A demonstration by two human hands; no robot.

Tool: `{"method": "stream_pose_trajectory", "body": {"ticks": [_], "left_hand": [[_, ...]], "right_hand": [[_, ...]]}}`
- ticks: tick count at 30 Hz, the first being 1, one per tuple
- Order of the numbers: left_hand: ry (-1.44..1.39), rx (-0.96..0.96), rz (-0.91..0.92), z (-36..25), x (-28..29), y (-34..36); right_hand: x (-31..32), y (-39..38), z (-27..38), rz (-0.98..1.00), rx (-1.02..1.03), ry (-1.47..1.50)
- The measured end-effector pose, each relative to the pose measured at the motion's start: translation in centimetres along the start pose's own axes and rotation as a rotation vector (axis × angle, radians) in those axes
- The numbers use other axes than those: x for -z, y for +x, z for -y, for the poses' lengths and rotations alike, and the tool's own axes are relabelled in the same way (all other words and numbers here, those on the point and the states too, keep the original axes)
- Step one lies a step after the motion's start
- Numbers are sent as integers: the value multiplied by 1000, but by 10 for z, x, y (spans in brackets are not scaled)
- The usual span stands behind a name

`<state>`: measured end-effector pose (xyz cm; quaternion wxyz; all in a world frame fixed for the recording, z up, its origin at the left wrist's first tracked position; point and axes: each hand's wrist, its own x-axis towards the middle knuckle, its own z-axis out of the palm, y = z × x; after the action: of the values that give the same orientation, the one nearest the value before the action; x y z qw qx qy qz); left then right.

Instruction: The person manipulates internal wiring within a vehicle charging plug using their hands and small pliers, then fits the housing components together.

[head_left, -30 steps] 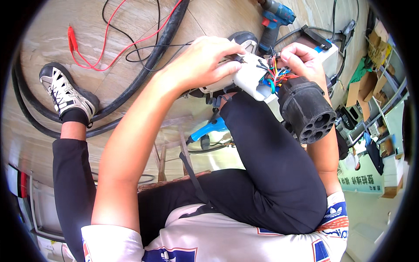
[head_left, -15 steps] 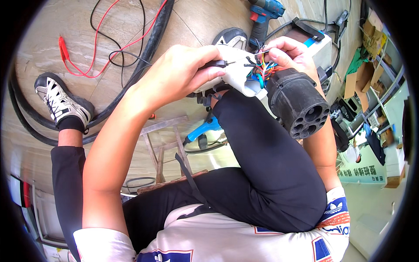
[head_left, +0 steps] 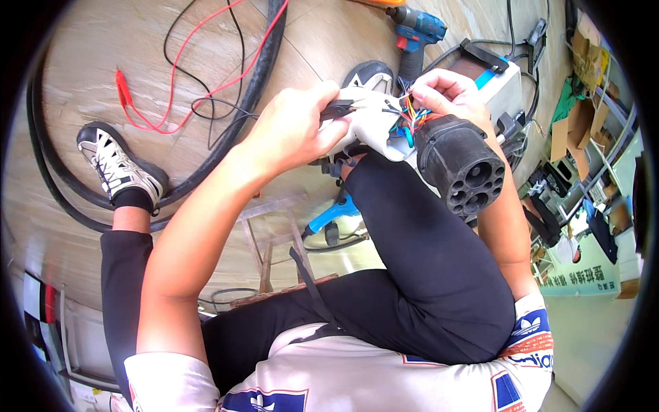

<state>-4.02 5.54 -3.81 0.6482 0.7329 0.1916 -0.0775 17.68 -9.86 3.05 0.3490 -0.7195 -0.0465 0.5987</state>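
So, left fingers (head_left: 331, 137) grip black tool (head_left: 338, 108); right fingers (head_left: 435, 102) pinch thin wires (head_left: 412, 118) beside holed cylindrical connector (head_left: 456, 162).

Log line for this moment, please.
left hand: holds black tool | right hand: fingertips at coloured wires | black plug: beside wires | drill: on floor
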Motion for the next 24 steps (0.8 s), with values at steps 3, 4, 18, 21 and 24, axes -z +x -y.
{"method": "stream_pose_trajectory", "body": {"ticks": [3, 4, 18, 21, 24], "left_hand": [[34, 30, -125, 22, 3, -2], [94, 94, -131, 40, 3, -1], [-270, -30, -115, -20, -3, 21], [-199, -137, -101, -31, -13, 21], [-181, -156, -118, -34, -14, 25]], "right_hand": [[-2, 2, 2, -7, 6, -5], [-2, 2, 0, -7, 15, 5], [-2, 7, -1, 8, 50, 25], [-5, 1, 0, -2, 68, 48], [-5, 0, 0, 3, 91, 36]]}}
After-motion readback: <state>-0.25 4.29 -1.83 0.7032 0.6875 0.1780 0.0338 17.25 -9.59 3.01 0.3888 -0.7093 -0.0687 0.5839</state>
